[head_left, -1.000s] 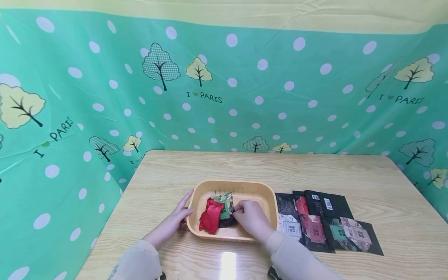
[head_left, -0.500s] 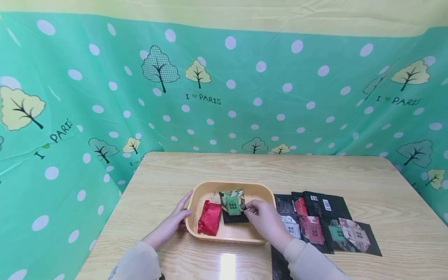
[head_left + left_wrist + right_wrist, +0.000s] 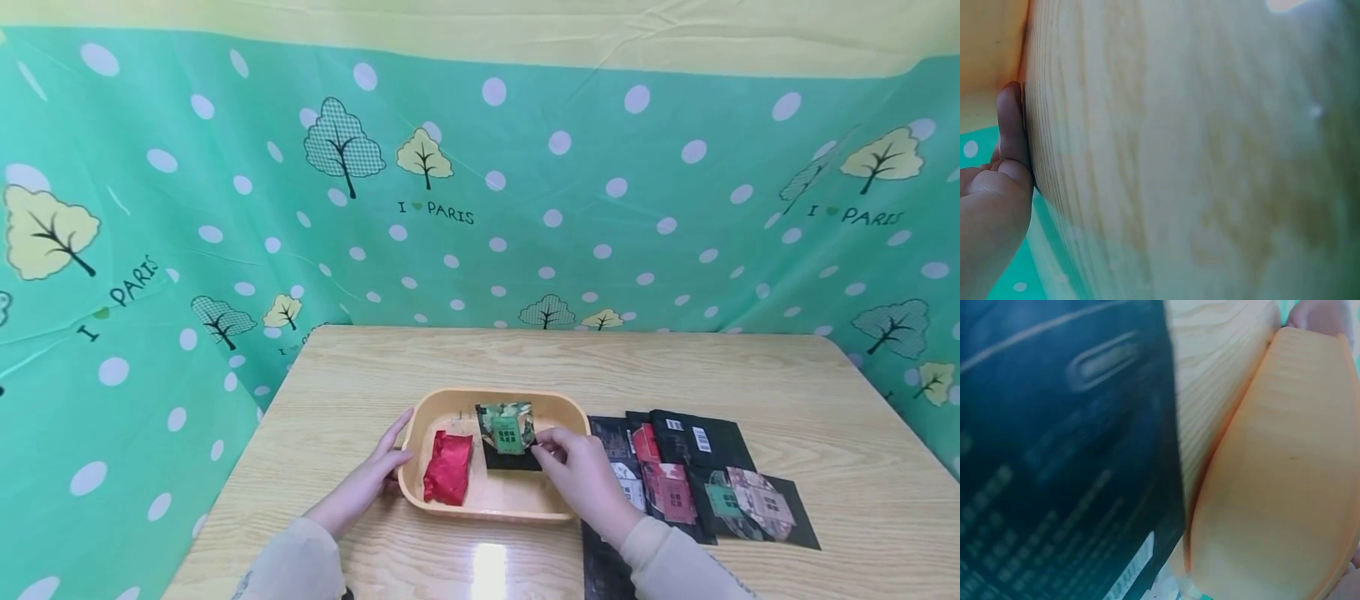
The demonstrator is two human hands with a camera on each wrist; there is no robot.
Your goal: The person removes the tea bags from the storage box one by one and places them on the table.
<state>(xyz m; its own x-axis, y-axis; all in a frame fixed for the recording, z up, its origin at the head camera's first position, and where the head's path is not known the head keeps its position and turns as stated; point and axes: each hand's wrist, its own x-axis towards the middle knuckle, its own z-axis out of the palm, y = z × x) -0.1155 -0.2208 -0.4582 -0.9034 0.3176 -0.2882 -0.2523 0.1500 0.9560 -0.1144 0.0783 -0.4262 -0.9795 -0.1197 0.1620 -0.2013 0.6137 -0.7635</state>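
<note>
A shallow orange-yellow plastic basin point(image 3: 525, 500) stands on the table. My left hand point(image 3: 378, 458) rests against its left end with the fingers extended; in the left wrist view that hand point(image 3: 1013, 150) touches the basin's outer wall point(image 3: 991, 50). Inside the basin, a crumpled red foil packet point(image 3: 448, 468) lies at the left. To its right is a black sachet with a green label point(image 3: 508, 432). My right hand point(image 3: 577, 471) pinches that sachet by its right edge, over the basin. What the hidden left fingers do under the rim I cannot tell.
Several black sachets with red, pink, white and green labels point(image 3: 678, 496) overlap to the right of the basin. A black packet with printed text point(image 3: 1072, 456) looms close in the right wrist view. A patterned green cloth point(image 3: 480, 183) hangs behind the wooden table point(image 3: 360, 358).
My right hand has moved right with the green-labelled sachet, off the red packet's side, so the red packet shows whole. My left hand has stayed at the basin's end.
</note>
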